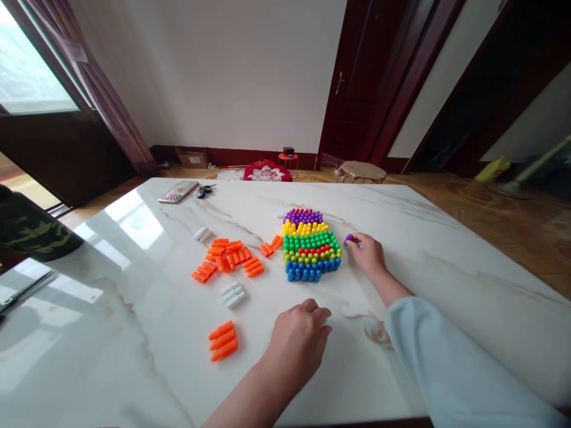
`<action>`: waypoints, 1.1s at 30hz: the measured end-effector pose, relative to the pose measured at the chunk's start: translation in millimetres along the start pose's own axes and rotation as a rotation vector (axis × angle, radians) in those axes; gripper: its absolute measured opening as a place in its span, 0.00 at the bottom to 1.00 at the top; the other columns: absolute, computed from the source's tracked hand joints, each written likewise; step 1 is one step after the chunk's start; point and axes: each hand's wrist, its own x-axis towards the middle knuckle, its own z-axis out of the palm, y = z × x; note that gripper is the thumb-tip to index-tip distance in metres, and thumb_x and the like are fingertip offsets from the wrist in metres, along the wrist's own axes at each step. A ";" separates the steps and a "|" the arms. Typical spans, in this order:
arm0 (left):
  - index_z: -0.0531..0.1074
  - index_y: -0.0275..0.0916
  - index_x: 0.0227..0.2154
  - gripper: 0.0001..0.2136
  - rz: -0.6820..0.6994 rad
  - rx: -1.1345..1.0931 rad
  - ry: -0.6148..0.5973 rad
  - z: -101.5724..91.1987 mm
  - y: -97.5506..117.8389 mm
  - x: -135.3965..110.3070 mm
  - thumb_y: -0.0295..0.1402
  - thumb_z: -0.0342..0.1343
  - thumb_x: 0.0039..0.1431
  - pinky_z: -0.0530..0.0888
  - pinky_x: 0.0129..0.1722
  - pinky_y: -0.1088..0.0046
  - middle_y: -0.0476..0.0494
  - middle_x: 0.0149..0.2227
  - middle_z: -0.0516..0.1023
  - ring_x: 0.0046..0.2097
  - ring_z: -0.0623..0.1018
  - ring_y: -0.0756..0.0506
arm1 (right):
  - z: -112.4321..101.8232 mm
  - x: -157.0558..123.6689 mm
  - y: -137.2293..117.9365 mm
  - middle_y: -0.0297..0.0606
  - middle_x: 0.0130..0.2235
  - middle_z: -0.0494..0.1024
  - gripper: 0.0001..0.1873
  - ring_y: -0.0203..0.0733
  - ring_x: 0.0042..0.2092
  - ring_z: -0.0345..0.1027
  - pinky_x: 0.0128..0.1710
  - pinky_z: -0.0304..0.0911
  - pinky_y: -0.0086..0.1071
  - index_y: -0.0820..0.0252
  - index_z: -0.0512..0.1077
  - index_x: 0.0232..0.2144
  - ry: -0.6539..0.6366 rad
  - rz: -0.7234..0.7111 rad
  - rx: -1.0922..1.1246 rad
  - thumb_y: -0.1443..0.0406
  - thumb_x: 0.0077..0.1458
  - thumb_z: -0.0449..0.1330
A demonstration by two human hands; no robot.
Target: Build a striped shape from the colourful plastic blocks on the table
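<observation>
Between the thumb and fingertips of my right hand is a small purple peg-like piece. A bit of blue shows at the same fingertips; I cannot make out what it is. Just left of that hand stands a tight block of upright pegs, banded purple, yellow, green, yellow-green and blue, with some red ones. My left hand hovers nearer to me, loosely curled, a gap between thumb and fingers and nothing visible in it. Three joined orange pieces lie to its left, beside a white trio.
More orange pieces lie heaped left of the block, with white pieces behind them. A phone and keys rest at the table's far edge. Scissors lie at the left, near a camouflage-patterned object.
</observation>
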 end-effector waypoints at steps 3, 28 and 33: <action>0.75 0.45 0.42 0.12 -0.039 -0.001 -0.024 -4.1 -2.7 1.6 0.30 0.50 0.59 0.73 0.37 0.69 0.46 0.39 0.76 0.38 0.78 0.44 | 16.7 32.1 -8.2 0.39 0.34 0.80 0.08 0.45 0.37 0.72 0.41 0.65 0.36 0.57 0.78 0.31 -0.048 0.002 -0.001 0.62 0.47 0.61; 0.71 0.39 0.46 0.14 -0.066 -0.495 0.402 -11.3 -4.8 6.3 0.33 0.57 0.56 0.72 0.29 0.76 0.46 0.36 0.75 0.29 0.73 0.52 | -61.5 -121.9 -126.5 0.49 0.45 0.75 0.29 0.51 0.48 0.71 0.43 0.72 0.48 0.59 0.69 0.42 -0.433 0.691 1.564 0.43 0.58 0.46; 0.75 0.38 0.41 0.13 -0.027 -0.524 0.472 -4.7 -0.6 8.2 0.27 0.62 0.50 0.72 0.30 0.77 0.48 0.33 0.73 0.29 0.72 0.52 | -49.7 -147.6 -137.7 0.49 0.47 0.75 0.39 0.53 0.51 0.69 0.46 0.69 0.50 0.58 0.71 0.46 -0.531 0.564 1.514 0.35 0.53 0.42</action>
